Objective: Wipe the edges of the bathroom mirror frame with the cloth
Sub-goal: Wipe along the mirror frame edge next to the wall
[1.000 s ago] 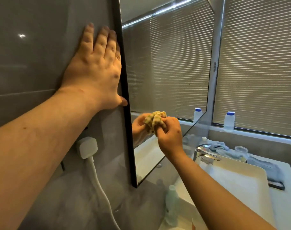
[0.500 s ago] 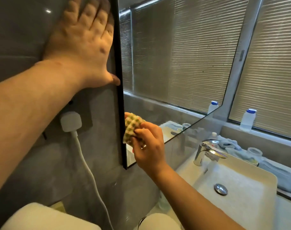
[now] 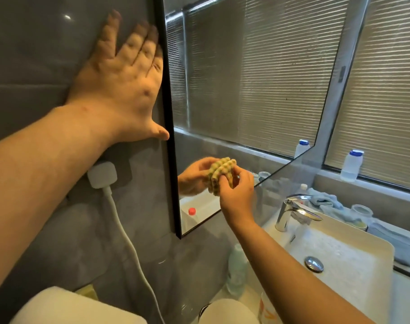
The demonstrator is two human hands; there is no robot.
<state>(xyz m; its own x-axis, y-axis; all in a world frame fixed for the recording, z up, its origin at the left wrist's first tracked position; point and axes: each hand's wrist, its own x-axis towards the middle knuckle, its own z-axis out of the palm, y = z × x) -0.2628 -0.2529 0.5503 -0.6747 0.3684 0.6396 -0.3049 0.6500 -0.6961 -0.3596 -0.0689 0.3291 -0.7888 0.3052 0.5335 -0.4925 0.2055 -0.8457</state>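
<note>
The left hand (image 3: 122, 90) lay flat, fingers spread wide, on the wall (image 3: 36, 54) beside the mirror frame (image 3: 170, 136). The right hand (image 3: 236, 195) pinched the bunched cloth (image 3: 220, 171) against the glass.

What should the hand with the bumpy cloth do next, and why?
Probably slide the cloth a little left onto the black mirror frame. The right hand pinches the cloth against the glass, apart from the frame's edge, and that edge is what needs wiping. The left hand lies flat on the grey wall beside the frame, higher up, so it is not in the way.
</note>
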